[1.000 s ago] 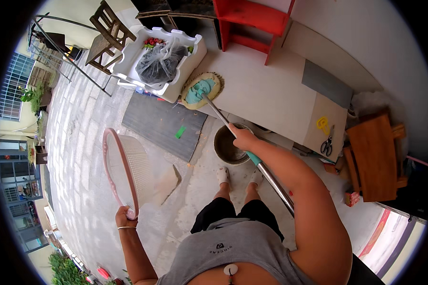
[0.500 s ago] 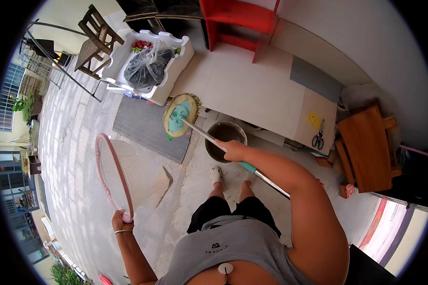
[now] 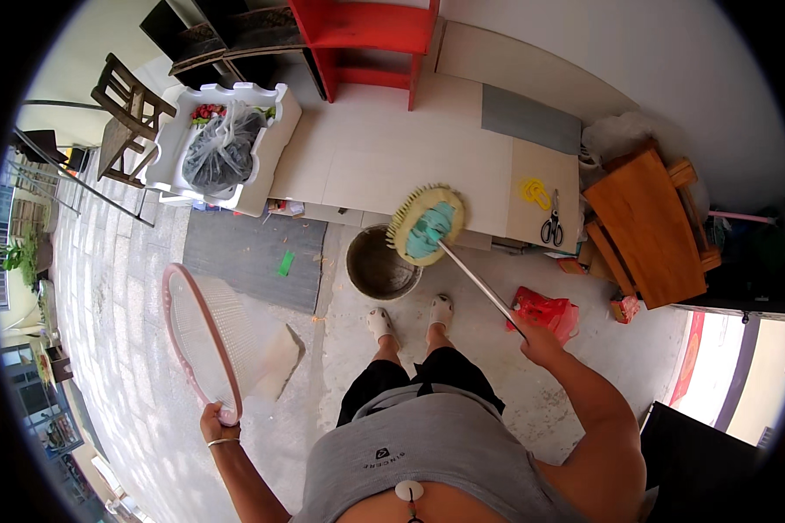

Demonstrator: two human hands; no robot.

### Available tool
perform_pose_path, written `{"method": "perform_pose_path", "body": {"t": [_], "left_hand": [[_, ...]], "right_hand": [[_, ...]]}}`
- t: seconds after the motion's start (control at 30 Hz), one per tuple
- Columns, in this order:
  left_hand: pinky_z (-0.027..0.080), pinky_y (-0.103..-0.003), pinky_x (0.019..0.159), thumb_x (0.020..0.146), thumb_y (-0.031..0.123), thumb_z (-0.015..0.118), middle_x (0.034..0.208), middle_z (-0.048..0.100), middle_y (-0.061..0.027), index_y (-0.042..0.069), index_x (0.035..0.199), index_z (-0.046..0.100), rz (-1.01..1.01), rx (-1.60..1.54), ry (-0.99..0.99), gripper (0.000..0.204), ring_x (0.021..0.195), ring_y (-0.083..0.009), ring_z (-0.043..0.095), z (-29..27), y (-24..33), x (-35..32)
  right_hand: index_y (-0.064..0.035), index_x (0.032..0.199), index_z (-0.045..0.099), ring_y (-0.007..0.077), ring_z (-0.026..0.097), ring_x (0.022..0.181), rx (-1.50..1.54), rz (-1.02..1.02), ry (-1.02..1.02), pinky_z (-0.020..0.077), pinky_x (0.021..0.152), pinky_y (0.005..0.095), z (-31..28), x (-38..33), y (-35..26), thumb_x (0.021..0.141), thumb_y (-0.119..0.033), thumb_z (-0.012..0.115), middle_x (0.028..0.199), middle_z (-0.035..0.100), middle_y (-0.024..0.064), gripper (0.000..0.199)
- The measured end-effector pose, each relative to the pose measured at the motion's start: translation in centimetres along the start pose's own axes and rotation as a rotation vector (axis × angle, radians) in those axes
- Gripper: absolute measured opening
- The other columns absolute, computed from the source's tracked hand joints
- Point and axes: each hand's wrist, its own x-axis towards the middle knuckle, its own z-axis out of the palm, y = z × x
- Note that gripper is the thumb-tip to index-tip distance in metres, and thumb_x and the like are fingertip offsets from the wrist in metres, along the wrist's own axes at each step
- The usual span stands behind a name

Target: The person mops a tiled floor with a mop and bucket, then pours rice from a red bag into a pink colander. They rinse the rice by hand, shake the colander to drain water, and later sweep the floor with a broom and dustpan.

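Note:
My left hand [image 3: 218,421] grips the pink rim of a white mesh plastic basket [image 3: 244,331], which is tipped on its side with its mouth to the left. A long-handled mop [image 3: 430,227] is in my right hand [image 3: 543,346], which is closed round its metal pole. The mop's oval head, cream fringe with a teal plate, is raised over the right part of a dark round bucket [image 3: 360,268] and hides some of its rim. The bucket stands on the floor ahead of my feet. A red plastic bag [image 3: 549,315] lies on the floor beyond my right hand.
A low pale platform [image 3: 392,148] carries scissors [image 3: 552,228] and a yellow item [image 3: 535,193]. A white crate [image 3: 275,148] holds a dark plastic bag. A grey mat [image 3: 244,253] lies left of the bucket. Wooden furniture [image 3: 650,227] stands at right.
The mop has swung right, from over the grey mat to above the bucket, as my right hand moved right. The red bag has come into sight. The basket stays in my left hand.

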Motion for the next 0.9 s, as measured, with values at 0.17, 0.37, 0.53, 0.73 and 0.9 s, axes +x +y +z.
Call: {"method": "perform_pose_path", "body": {"t": [0.17, 0.37, 0.53, 0.73, 0.9], "left_hand": [[0.054, -0.035, 0.055, 0.072, 0.000, 0.048, 0.076, 0.056, -0.0101, -0.001, 0.077, 0.048, 0.019, 0.018, -0.086, 0.006, 0.064, -0.0237, 0.059, 5.2, 1.7, -1.7], [0.053, -0.033, 0.053, 0.073, 0.001, 0.048, 0.077, 0.057, -0.0110, -0.004, 0.088, 0.048, 0.008, 0.079, -0.239, 0.016, 0.065, -0.0234, 0.061, 12.1, 4.7, -2.6], [0.050, -0.030, 0.044, 0.074, 0.005, 0.052, 0.068, 0.056, -0.0062, 0.000, 0.082, 0.047, -0.007, 0.095, -0.370, 0.011, 0.055, -0.0192, 0.059, 22.4, 6.6, -3.5], [0.052, -0.035, 0.062, 0.077, 0.003, 0.051, 0.084, 0.058, -0.0100, -0.001, 0.092, 0.050, -0.002, 0.067, -0.744, 0.015, 0.074, -0.0227, 0.061, 33.2, 10.4, 0.5], [0.054, -0.037, 0.066, 0.075, 0.000, 0.052, 0.085, 0.058, -0.0101, 0.000, 0.094, 0.049, -0.001, -0.057, -0.734, 0.019, 0.076, -0.0249, 0.061, 42.9, 8.4, 2.9]], "right_hand": [[-0.0116, 0.134, 0.030, 0.0388, 0.058, 0.073, 0.166, 0.320, 0.021, 0.0454, 0.065, 0.0461, -0.1, -9.9, -0.7, 0.070, -0.010, 0.053, 0.075, 0.058, 0.0232, 0.068], [-0.0064, 0.091, 0.051, 0.0393, 0.057, 0.072, 0.202, 0.445, 0.109, 0.0451, 0.064, 0.0460, 1.9, -11.5, 0.0, 0.069, -0.012, 0.055, 0.072, 0.059, 0.0201, 0.024], [-0.0072, 0.084, 0.054, 0.0386, 0.057, 0.070, 0.219, 0.451, 0.218, 0.0449, 0.063, 0.0455, 2.8, -11.4, -0.5, 0.068, -0.012, 0.056, 0.069, 0.058, 0.0185, 0.017], [-0.0043, 0.075, 0.054, 0.0340, 0.056, 0.062, 0.322, 0.463, 0.449, 0.0435, 0.058, 0.0409, 1.6, -10.7, -1.8, 0.065, -0.012, 0.058, 0.063, 0.056, 0.0152, 0.013], [-0.0028, 0.068, 0.050, 0.0180, 0.048, 0.049, 0.469, 0.410, 0.748, 0.0366, 0.048, 0.0324, -3.1, -8.1, 0.4, 0.064, -0.007, 0.057, 0.054, 0.045, 0.0076, 0.010]]}}
